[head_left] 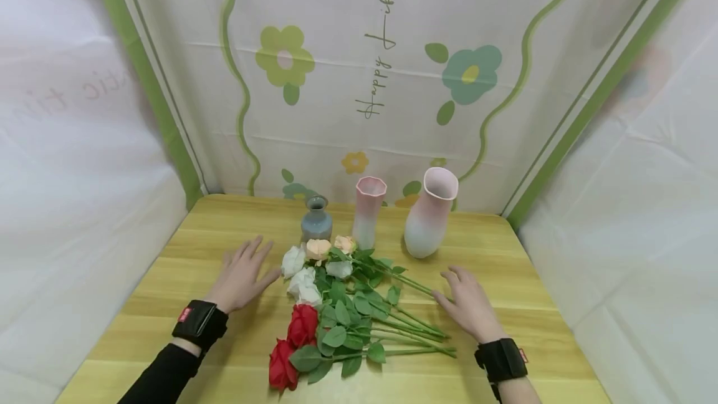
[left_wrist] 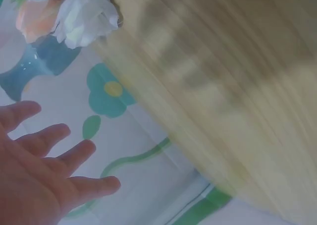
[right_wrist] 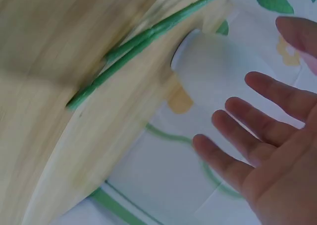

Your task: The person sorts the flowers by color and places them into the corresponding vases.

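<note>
My left hand [head_left: 241,276] is at the left of the flowers, fingers spread and holding nothing; its thumb is near a white rose [head_left: 293,261]. At the right of the stems, my right hand [head_left: 468,304] has its fingers extended, also without a hold. Its thumb is close to the upper green stems [right_wrist: 148,36]; the right wrist view shows a gap there. The artificial flowers lie with their heads to the left: red roses [head_left: 303,324] nearest, white ones above, and peach blooms [head_left: 318,250] farthest. Their leaves [head_left: 342,313] overlap, hiding parts of the stems.
Behind the flowers stand a small blue-grey vase [head_left: 316,224], a slim pink-and-white vase [head_left: 367,211] and a wider pink-and-white vase [head_left: 427,220]. The wooden table [head_left: 185,254] is enclosed by white printed curtains [head_left: 336,129] at the back and both sides.
</note>
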Motion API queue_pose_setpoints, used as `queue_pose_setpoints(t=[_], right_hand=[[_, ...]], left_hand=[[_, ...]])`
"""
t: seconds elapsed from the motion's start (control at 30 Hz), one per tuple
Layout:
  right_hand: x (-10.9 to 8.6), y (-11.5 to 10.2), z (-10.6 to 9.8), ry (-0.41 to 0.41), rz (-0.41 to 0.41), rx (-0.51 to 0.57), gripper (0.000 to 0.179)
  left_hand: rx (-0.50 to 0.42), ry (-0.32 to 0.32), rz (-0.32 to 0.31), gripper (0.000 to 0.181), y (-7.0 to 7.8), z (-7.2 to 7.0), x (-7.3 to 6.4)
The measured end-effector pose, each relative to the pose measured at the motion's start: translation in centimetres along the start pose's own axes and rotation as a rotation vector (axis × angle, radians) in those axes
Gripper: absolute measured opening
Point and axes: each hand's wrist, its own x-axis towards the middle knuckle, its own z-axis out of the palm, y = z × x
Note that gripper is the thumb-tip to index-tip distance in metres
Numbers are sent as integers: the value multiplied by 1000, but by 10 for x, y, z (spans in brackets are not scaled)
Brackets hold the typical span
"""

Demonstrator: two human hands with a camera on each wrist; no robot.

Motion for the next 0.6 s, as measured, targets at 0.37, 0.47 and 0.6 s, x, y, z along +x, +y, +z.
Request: queue_pose_setpoints(t=[0.37, 0.47, 0.6], right_hand=[[27, -27, 25, -7, -117, -24, 35], [29, -32, 33, -25, -118, -22, 34], [31, -35, 43, -34, -140, -28, 33]], left_hand=[[-174, 16, 15, 74, -4, 5, 47], [-236, -19, -2, 77, 0, 7, 59], [-328, -64, -44, 80, 5, 9, 70]])
